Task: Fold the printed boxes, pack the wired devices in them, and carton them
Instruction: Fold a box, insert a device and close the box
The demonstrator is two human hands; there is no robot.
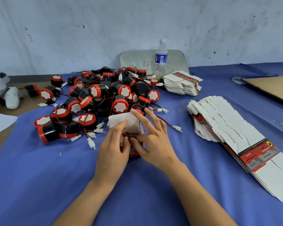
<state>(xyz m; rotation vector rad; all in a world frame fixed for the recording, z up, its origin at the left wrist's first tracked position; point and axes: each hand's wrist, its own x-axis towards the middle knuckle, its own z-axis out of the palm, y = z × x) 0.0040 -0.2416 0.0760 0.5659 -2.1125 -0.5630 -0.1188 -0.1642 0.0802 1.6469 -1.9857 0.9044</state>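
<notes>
A small red printed box (134, 153) stands on the blue cloth in front of me, its white top flaps (121, 119) raised. My left hand (114, 144) grips the box's left side, fingers on the flap. My right hand (152, 137) holds the right side, thumb pressed at the opening and fingers spread over the flap. A black wire shows inside the opening. Behind lies a heap of red-and-black wired devices (104, 98) with white connectors.
Flat printed box blanks lie fanned out at the right (232, 132), with a smaller stack (181, 84) behind. A water bottle (161, 57) stands by a grey board at the wall. Brown cardboard (271, 88) lies far right. A headset sits at the left edge (3, 88).
</notes>
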